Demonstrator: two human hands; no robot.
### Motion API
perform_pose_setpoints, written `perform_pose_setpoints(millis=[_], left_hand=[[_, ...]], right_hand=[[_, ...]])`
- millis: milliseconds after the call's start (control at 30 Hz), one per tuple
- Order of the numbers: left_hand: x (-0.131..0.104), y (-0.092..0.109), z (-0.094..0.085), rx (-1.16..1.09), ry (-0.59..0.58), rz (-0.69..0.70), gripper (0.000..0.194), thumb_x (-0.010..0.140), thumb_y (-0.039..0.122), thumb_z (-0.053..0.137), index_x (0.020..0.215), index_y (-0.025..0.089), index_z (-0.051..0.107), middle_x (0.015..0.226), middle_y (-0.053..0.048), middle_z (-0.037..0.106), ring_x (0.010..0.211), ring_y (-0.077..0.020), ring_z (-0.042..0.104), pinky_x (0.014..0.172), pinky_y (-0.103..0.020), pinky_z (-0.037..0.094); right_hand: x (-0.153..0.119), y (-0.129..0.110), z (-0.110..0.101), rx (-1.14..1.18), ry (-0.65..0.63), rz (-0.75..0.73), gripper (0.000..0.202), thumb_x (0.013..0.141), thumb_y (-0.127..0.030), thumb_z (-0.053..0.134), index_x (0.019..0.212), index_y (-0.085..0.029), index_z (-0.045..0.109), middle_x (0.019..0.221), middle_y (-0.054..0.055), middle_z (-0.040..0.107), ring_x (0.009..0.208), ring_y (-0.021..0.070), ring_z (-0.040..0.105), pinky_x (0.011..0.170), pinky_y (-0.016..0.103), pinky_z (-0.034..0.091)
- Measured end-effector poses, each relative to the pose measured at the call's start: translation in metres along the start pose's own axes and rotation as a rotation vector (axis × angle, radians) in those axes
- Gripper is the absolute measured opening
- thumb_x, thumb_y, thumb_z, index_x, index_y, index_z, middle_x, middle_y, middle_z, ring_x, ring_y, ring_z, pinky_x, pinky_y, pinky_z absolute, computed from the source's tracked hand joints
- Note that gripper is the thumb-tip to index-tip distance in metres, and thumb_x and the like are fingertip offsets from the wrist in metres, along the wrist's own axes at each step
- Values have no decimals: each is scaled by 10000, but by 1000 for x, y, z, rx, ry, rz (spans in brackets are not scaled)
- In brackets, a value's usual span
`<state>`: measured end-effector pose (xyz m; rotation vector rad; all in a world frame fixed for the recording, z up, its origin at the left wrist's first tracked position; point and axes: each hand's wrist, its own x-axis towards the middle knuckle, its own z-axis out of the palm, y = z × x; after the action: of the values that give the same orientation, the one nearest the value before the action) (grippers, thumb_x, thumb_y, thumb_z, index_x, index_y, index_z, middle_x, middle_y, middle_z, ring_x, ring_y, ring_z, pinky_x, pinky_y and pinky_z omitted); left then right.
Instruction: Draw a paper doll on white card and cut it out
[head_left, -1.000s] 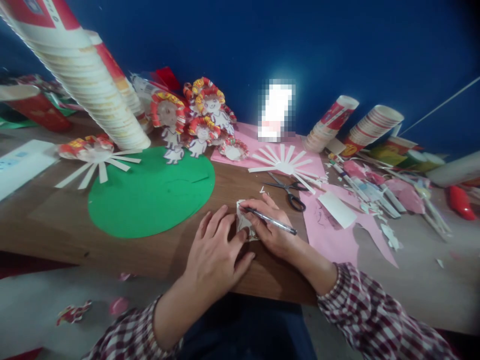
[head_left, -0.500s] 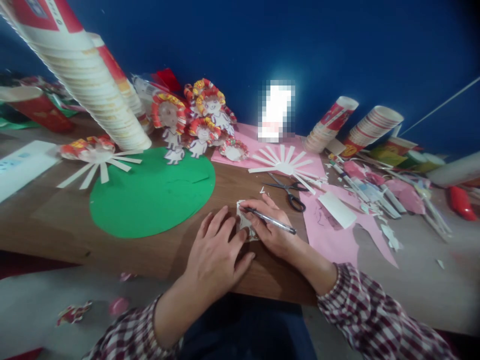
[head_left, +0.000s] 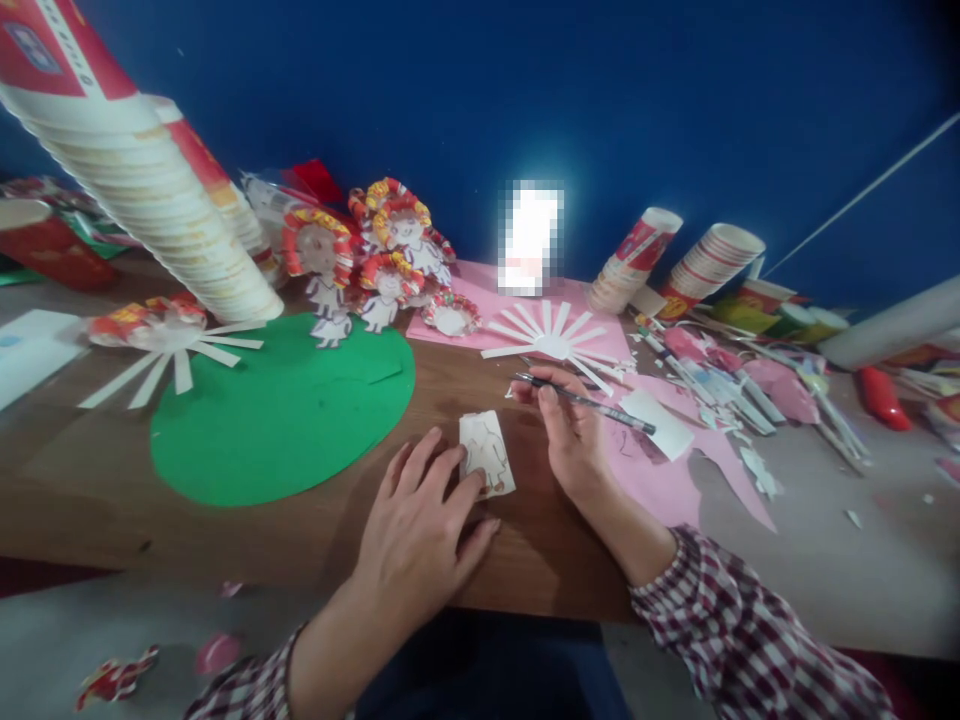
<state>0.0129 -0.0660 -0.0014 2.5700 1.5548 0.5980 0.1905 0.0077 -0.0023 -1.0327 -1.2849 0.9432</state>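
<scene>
A small piece of white paper (head_left: 489,445) with a line drawing of a figure lies on the wooden table. My left hand (head_left: 420,520) rests flat beside it, fingers spread, with fingertips on the paper's left edge. Between the thumb and fingers of my right hand (head_left: 574,440) is a pen (head_left: 592,403). That hand is right of the paper and apart from it, with the pen's tip pointing left above the table. It covers most of the scissors behind it.
A green paper oval (head_left: 285,420) lies at left. Cut-out figures (head_left: 382,290) stand behind it, near tall stacks of paper cups (head_left: 165,190). Pink paper (head_left: 660,480), a white strip fan (head_left: 553,345) and scraps lie at right. More cup stacks (head_left: 637,260) lean by the blue wall.
My right hand has lifted the pen off the paper and moved right, uncovering the drawing. My left hand stays at the paper. The view has shifted slightly.
</scene>
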Motion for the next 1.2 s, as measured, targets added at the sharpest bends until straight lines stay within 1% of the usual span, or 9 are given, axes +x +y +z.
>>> perform_pose_setpoints(millis=[167,267,400,533,633,767,967,1200], left_hand=[[0,0,0,3,10,3,294,820,397,554,1035,215,640,1208,-107,584,1292,-352,372,1048,-554,320],[0,0,0,8,7,-6,298,820,407,549,1031,216,640,1197,-108,586,1294,-350,371,1044,-550,328],[0,1,-1,10,-12,-4,299,822,414,542,1020,215,644,1198,-112,586,1297,-349,366,1046,-549,324],[-1,1,0,13,-9,-6,305,822,420,540,1018,211,644,1199,-114,588,1293,-351,371,1046,-550,322],[0,1,0,14,0,-10,315,827,424,532,1032,211,641,1208,-114,585,1297,-350,370,1048,-548,321],[1,1,0,7,5,-16,319,823,425,534,1025,203,644,1191,-126,587,1292,-357,375,1048,-551,324],[0,0,0,-6,2,-24,321,810,419,555,1025,198,646,1176,-129,588,1284,-361,382,1055,-557,315],[0,0,1,-15,9,-25,327,807,416,563,1039,202,645,1184,-128,585,1282,-358,387,1060,-559,308]], right_hand=[[-3,-2,3,-54,-67,11,223,926,-369,491,1071,-208,543,988,64,679,935,169,659,877,357,534],[-7,-4,4,-99,-131,29,220,929,-356,483,1071,-202,553,980,67,676,885,166,666,805,325,550],[-12,-7,5,-271,-235,1,161,904,-301,511,997,-190,583,854,45,662,735,151,645,659,265,528],[-13,-11,8,-385,-301,-19,89,870,-237,519,934,-187,557,740,17,630,631,139,597,565,239,477],[-13,-14,10,-457,-313,-25,64,852,-216,521,902,-186,547,727,12,621,609,134,574,549,232,454],[-12,-15,12,-527,-372,-61,41,847,-214,524,834,-190,556,714,5,604,606,131,556,550,225,437],[-12,-13,12,-563,-408,-94,52,866,-210,510,842,-193,553,748,7,603,639,132,572,604,233,444],[-13,-9,11,-594,-431,-85,60,883,-233,506,860,-196,547,746,0,603,653,135,584,620,232,447]])
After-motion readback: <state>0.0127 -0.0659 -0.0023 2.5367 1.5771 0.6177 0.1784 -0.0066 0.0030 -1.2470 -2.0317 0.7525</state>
